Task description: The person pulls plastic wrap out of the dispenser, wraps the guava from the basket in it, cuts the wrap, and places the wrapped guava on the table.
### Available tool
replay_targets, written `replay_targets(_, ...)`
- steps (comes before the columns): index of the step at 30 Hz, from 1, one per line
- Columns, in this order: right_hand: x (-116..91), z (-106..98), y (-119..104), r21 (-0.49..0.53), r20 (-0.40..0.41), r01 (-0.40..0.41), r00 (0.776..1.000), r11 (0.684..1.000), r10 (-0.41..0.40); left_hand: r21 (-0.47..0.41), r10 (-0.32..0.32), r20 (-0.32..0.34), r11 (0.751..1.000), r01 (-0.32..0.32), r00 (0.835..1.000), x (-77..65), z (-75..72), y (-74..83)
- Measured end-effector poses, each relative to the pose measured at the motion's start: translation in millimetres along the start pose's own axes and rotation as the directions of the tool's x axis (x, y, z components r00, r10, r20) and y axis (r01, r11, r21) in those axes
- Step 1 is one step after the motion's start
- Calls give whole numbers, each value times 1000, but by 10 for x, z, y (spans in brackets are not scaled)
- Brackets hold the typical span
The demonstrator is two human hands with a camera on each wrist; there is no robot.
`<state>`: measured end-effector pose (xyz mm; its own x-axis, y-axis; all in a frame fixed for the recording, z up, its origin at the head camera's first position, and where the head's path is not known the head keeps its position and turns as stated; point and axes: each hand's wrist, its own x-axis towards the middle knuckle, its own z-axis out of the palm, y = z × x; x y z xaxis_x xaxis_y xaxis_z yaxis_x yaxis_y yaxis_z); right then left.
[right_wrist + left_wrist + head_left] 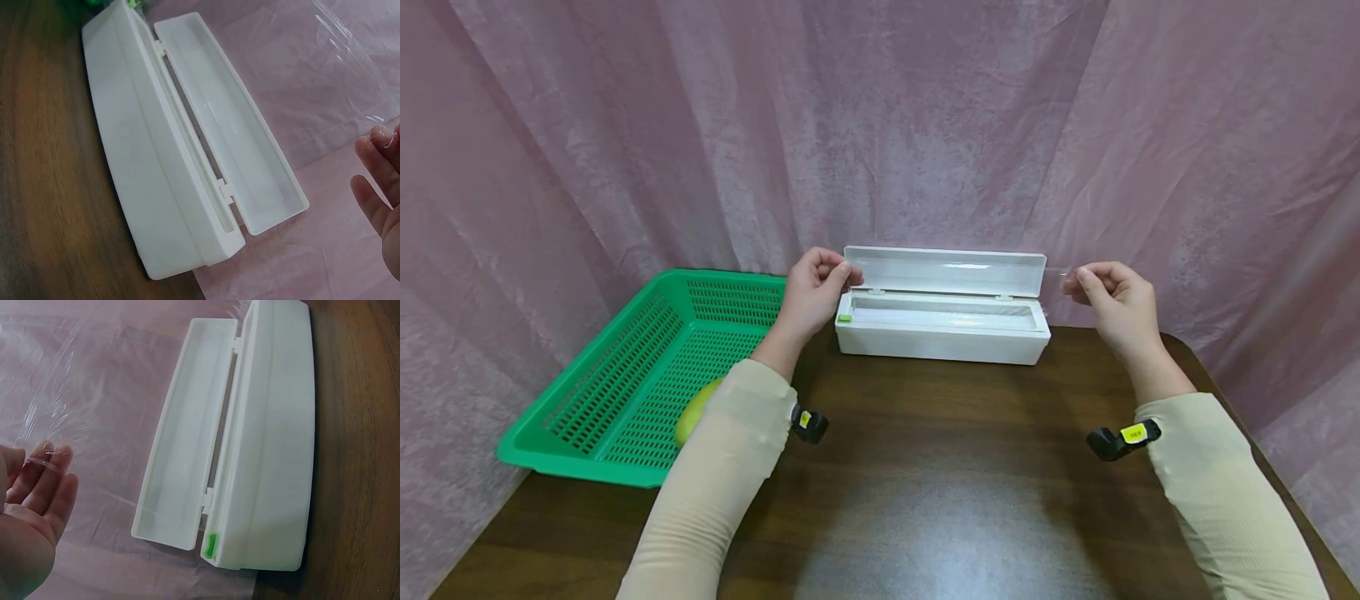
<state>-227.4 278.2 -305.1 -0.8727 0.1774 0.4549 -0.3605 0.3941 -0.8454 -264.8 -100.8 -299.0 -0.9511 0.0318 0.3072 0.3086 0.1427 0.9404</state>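
Note:
Between thumb and fingers, my left hand (814, 287) pinches one edge of a sheet of clear cling film (53, 394). My right hand (1118, 302) pinches the film near its other end, so the sheet spans the gap between the hands. Shiny creases run through the film close to the fingertips in both wrist views. A white cling film dispenser box (940, 343) sits between and just below the hands, its hinged lid (943, 271) tilted up and back. Its long slot faces up, and a small green slider (845, 318) is at the left end.
At the left stands a green plastic basket (587, 473) with slotted walls. A yellow-green round fruit (694, 414) lies inside, partly covered by my left sleeve. The brown wooden table (940, 467) ends at a pink curtain (955, 125) behind the box.

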Motion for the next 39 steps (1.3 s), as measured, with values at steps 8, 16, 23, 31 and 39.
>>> replay_targets(8,-20,5,-30,57,-3,16,1000,998,-16,-19,27,-28,999,-28,999,-17,9,12)
replay_targets(16,-21,3,-61,51,-3,27,1000,998,-27,-13,36,-36,999,-37,999,-21,-3,35)
replay_targets(23,-32,-7,-98,58,-5,45,999,997,-45,-18,50,-33,999,-50,998,-34,-22,71)
replay_targets(31,-38,-17,-161,107,-7,53,999,993,-53,-30,53,-33,998,-54,998,-37,-29,86)
replay_targets(39,-39,-36,-180,117,-7,54,999,992,-53,-25,70,-39,997,-71,997,-48,-34,108)
